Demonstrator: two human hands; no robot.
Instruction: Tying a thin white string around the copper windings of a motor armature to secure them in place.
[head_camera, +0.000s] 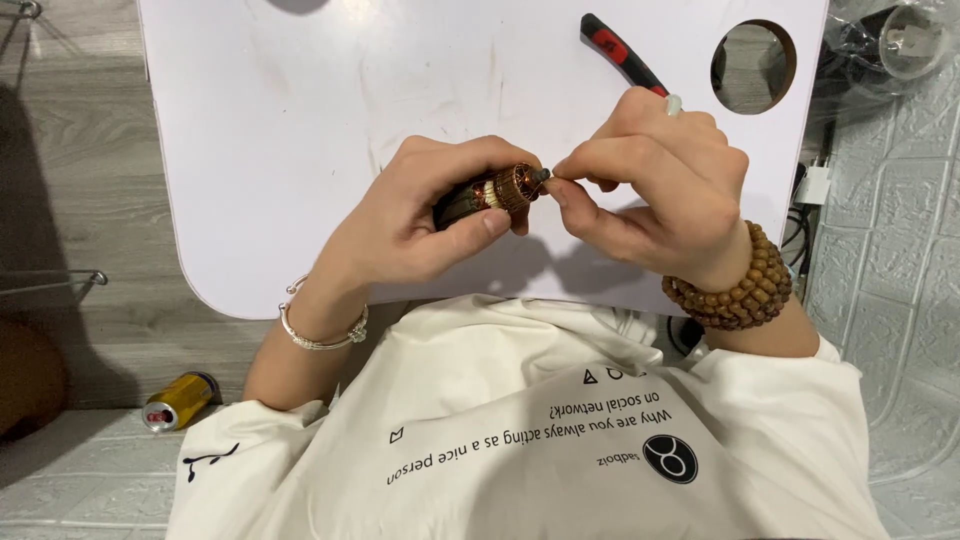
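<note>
Cream shirt (520, 430); white lap table (300, 120) w/ round hole, grey plank floor (70, 150).

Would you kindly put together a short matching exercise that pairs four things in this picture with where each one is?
Things:
1. motor armature
2. pliers
3. yellow can
4. wooden bead bracelet

Places:
A. on the floor, beside the person's left arm
B. around the right wrist
C. held in the left hand, with the right hand pinching at its shaft end
D. on the white table, behind the right hand, near the round hole

Pairs: 1-C, 2-D, 3-A, 4-B
</note>
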